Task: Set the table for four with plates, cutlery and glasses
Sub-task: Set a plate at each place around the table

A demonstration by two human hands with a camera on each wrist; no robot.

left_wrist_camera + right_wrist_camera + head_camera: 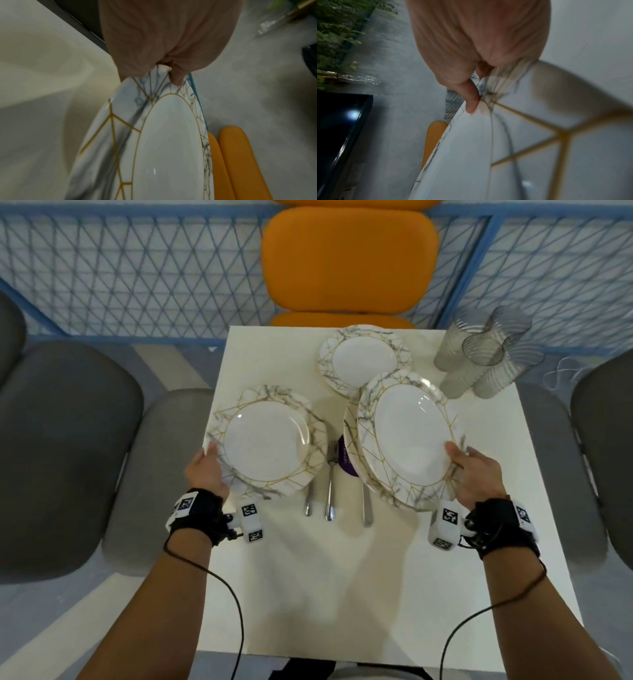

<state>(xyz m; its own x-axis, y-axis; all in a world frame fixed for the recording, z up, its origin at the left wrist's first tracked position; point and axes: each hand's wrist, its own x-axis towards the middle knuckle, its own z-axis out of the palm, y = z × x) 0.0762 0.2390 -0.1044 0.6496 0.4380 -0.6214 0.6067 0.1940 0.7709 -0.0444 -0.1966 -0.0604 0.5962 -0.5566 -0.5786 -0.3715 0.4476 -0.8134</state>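
My left hand grips the rim of a marble-patterned plate with gold lines, held over the table's left side; the same plate shows in the left wrist view under my thumb. My right hand holds a second such plate, tilted, and another plate's edge shows just under it. In the right wrist view my thumb presses on that plate's rim. A smaller plate lies at the far side. Cutlery lies between the held plates. Clear glasses stand far right.
The white table is small and square. An orange chair stands at the far side, grey chairs left and right. A blue mesh fence runs behind. A purple item lies partly hidden under the right plates.
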